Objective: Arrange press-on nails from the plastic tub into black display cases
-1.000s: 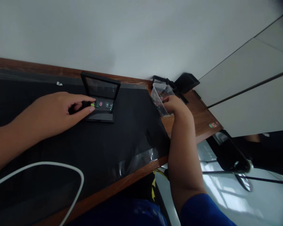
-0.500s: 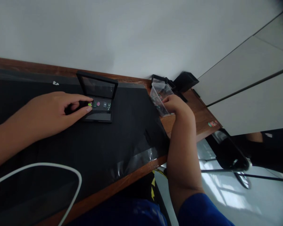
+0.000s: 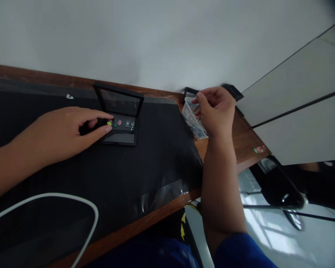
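A black display case [image 3: 135, 128] stands on the black mat with its clear lid raised. Several small charms form a row inside it, among them a pink charm [image 3: 119, 122] and a white-dotted dark charm [image 3: 132, 126]. At the row's left end, the thumb and index finger of my left hand [image 3: 69, 126] close around a yellow-green charm [image 3: 109, 123]. My right hand [image 3: 216, 109] is raised over a clear plastic tub [image 3: 194, 123] of small pieces, fingers curled and fingertips drawn together. Whatever those fingertips may hold is too small to make out.
Black boxes [image 3: 233, 91] stand behind the tub against the wall. A white scrap [image 3: 69, 96] lies at the mat's back. A white cable [image 3: 92, 212] loops across the front left. Small coloured pieces [image 3: 259, 149] lie near the wooden table's right edge.
My right hand has come up out of the clear tub and now hovers above its rim. My left hand stays at the case. The view has shifted slightly.
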Motion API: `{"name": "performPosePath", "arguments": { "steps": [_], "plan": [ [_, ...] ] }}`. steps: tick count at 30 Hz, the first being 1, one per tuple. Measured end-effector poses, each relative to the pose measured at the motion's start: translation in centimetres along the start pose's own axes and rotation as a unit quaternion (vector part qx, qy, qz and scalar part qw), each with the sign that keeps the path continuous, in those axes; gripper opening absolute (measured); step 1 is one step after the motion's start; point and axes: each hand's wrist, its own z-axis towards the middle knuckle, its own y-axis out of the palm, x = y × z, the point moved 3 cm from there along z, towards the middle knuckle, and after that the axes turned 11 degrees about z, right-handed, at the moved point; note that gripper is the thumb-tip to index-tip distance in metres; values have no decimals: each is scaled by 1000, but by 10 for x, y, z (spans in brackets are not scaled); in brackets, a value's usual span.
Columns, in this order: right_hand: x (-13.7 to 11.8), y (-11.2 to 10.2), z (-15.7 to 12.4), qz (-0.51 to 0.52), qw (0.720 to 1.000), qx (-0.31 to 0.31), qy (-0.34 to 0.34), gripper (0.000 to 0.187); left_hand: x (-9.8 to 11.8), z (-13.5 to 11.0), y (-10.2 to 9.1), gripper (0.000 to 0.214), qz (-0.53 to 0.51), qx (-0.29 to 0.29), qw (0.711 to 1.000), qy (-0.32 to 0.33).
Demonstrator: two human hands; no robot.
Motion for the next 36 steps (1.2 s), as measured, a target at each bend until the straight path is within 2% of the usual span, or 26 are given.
{"name": "performPosePath", "arguments": {
  "steps": [4,7,9,12,15,18,23,28,36],
  "plan": [
    [-26,29,-23,97,987,-115,-50,28,3,-2,-4,70,-18,6,999,-32],
    [-45,50,-44,164,958,-229,-48,37,8,-6,-9,62,-62,53,996,-30],
    [-51,64,-57,209,932,-295,-26,41,12,-9,-12,51,-85,98,992,-4],
    [-49,82,-69,273,896,-349,33,44,23,-16,-17,39,-85,175,977,89],
    [-42,97,-76,329,868,-362,89,45,35,-24,-23,34,-71,246,946,201],
    [-38,106,-80,363,842,-381,117,44,42,-29,-27,25,-68,278,925,249],
    [-39,109,-86,378,817,-414,138,40,46,-32,-32,17,-116,287,920,239],
    [-41,108,-88,376,811,-422,152,47,46,-31,-32,14,-155,278,920,230],
    [-41,108,-93,361,813,-440,127,36,45,-33,-32,13,-182,280,912,238]
  ]
}}
